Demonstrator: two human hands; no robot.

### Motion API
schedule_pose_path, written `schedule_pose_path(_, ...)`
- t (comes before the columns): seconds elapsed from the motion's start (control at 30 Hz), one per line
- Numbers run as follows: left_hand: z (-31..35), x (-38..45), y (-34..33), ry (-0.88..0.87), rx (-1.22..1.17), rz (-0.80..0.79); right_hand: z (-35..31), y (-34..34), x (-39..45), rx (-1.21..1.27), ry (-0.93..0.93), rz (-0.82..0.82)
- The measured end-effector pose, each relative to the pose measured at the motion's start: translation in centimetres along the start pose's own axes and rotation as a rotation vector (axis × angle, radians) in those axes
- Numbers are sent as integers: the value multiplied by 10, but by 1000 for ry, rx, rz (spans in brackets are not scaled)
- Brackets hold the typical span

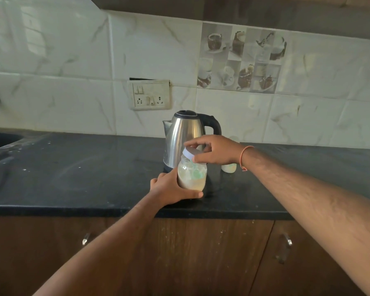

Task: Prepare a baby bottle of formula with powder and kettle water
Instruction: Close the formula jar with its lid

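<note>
At the bottom of the frame, brown wooden cabinet doors (pixel 212 253) with metal handles sit under a dark speckled stone counter (pixel 73 178). At centre, the left hand (pixel 169 189) curls round the base of a clear rounded jar (pixel 192 175) of pale powder standing on the counter. The right hand (pixel 214 150) pinches its tilted white lid (pixel 189 153). Just behind stands a shiny steel kettle (pixel 184 133) with a black handle, and a small white bottle (pixel 229 167) to its right. Glossy marbled wall tiles (pixel 73 60) carry a switchboard (pixel 150 94).
</note>
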State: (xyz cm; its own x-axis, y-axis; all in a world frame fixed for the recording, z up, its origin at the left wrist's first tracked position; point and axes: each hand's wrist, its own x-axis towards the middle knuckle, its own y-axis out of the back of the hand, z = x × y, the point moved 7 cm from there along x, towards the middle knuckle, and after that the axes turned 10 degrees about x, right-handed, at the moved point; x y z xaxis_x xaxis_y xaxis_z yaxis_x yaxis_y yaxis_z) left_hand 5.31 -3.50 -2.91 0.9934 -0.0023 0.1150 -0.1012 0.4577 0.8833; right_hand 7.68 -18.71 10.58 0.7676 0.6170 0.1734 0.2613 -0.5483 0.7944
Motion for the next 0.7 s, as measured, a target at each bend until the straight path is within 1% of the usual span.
schedule_pose_path(0.1, 0, 0, 1, 2, 2, -2, -11, -3, 9, -123, 8, -128)
schedule_pose_path(0.2, 1, -1, 1, 3, 9, -4, -18, -2, 15, -200, 13, -199)
schedule_pose_path(0.43, -1, 2, -1, 2, 5, -22, -27, -2, 22, -351, 41, -262)
schedule_pose_path(0.57, -2, 3, -2, -5, 4, -24, -30, -2, 22, -366, 35, -286)
schedule_pose_path(0.7, -2, 3, -2, 3, 4, -27, -35, -7, 21, -432, 31, -304)
